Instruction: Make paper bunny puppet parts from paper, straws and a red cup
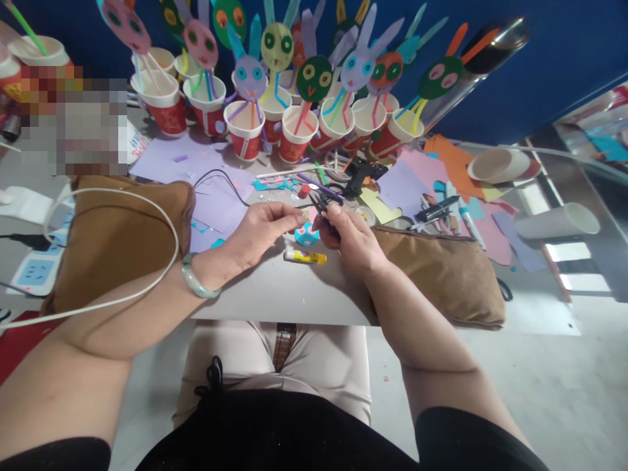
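Observation:
My right hand (356, 239) is closed around a pair of dark scissors (321, 204), whose blades point up and away from me. Just left of it, my left hand (267, 229) has thumb and forefinger pinched together; whatever is between the fingertips is too small to make out. Beneath the fingertips lies a blue paper disc (307, 237) with pink pieces on it, partly hidden by the hands. Closer to me, a yellow glue stick (305, 257) lies on its side on the grey table (275, 294). A small red cap (304, 191) sits beyond the hands.
Red paper cups (245, 140) with paper rabbit heads on straws line the back. A black glue gun (360, 176), paper scraps (402, 176) and markers (471, 222) lie before them. Brown cushions (436, 275) flank both arms. A white cable (171, 229) loops across my left forearm.

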A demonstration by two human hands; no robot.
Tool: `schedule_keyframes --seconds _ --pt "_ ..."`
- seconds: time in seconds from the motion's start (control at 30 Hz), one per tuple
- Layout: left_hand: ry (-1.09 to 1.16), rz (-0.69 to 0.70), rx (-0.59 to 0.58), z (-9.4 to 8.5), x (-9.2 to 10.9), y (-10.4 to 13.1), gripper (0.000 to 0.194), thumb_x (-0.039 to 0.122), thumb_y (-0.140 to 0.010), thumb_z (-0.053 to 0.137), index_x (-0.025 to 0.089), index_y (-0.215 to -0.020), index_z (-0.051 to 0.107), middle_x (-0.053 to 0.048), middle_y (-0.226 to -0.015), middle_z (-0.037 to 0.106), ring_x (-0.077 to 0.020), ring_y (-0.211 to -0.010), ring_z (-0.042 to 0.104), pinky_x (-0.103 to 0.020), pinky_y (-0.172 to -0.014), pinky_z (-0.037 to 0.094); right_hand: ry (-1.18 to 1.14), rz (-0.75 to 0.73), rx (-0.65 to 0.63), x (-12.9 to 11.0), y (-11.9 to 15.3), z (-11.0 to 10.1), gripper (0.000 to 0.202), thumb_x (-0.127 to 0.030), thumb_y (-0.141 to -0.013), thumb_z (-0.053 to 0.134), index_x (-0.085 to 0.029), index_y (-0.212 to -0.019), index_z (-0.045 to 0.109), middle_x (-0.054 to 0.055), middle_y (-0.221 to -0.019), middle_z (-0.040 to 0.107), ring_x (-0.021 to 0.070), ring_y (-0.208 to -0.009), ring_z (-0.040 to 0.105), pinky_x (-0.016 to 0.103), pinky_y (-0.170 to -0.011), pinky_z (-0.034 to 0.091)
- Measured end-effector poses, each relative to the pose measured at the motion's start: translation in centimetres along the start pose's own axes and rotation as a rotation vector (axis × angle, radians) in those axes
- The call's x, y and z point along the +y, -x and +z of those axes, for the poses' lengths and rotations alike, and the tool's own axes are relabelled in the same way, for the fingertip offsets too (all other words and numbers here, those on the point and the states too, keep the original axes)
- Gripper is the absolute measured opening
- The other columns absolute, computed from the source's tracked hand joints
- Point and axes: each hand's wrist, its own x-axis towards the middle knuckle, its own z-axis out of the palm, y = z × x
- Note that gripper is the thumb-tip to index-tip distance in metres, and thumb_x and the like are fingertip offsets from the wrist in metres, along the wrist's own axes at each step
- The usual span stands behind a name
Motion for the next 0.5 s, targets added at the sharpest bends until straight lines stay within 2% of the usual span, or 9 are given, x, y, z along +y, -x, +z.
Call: schedule_keyframes --seconds 0.13,0.3,0.5 --pt "-0.020 0.026 -0.014 -0.03 0.07 -0.02 0.029 0.039 -0.063 0.098 0.017 -0.074 0.082 -0.003 -0.080 0.078 -0.0133 -0.078 0.066 -0.028 -0.080 0.054 0.065 -0.008 -0.065 -0.50 0.28 0.18 0.063 -0.082 -0.091 0.062 -0.020 -0.076 0.067 -0.005 -0.053 0.040 0.0095 -0.049 0.030 0.029 -0.047 0.020" --pt "-0.039 0.078 -0.029 -0.39 -0.48 -0.27 0.016 0.032 -0.071 0.090 0.018 -0.076 0.083 -0.002 -0.081 0.078 -0.0132 -0.078 0.067 -0.028 -0.079 0.055 0.082 -0.025 -0.079 -0.85 0.40 0.58 0.065 -0.081 -0.091 0.064 -0.019 -0.074 0.065 -0.005 -0.056 0.042 0.0086 -0.051 0.033 0.028 -0.046 0.020" --pt "-0.058 0.097 -0.032 -0.48 -0.76 -0.33 0.017 0.032 -0.073 0.089 0.017 -0.075 0.081 -0.002 -0.079 0.077 -0.0129 -0.076 0.066 -0.028 -0.077 0.054 0.117 -0.036 -0.065 -0.72 0.52 0.62 0.067 -0.083 -0.090 0.062 -0.018 -0.073 0.063 -0.005 -0.058 0.042 0.0080 -0.052 0.035 0.026 -0.045 0.021"
